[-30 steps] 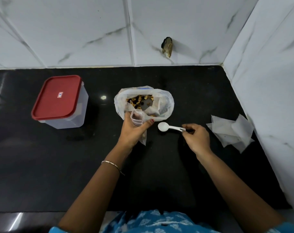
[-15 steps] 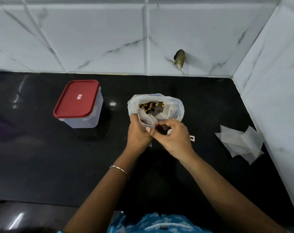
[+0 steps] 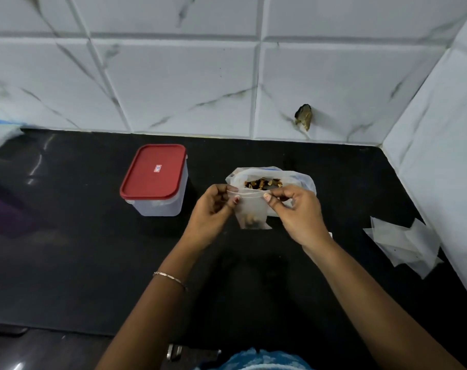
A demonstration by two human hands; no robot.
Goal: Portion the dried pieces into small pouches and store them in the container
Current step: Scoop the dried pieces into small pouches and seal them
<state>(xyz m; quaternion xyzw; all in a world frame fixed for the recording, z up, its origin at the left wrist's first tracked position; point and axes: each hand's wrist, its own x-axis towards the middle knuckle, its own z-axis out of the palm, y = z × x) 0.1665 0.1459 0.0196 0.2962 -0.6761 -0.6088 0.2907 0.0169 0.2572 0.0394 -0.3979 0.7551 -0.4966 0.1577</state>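
Counter (image 3: 66, 263): 1 filled pouch (image 3: 251, 210), 1 container (image 3: 154, 180)

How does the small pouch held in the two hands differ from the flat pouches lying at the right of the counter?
The small translucent white pouch has brown pieces at its bottom; the flat translucent pouches look empty. The held pouch hangs upright, pinched at its top by left hand and right hand; the flat pouches lie overlapping on the black counter. Both are thin, whitish.

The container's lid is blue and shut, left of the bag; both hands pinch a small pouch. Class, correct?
No: the head view shows a red lid, not blue. It is shut, left of the bag; left hand and right hand pinch the small pouch.
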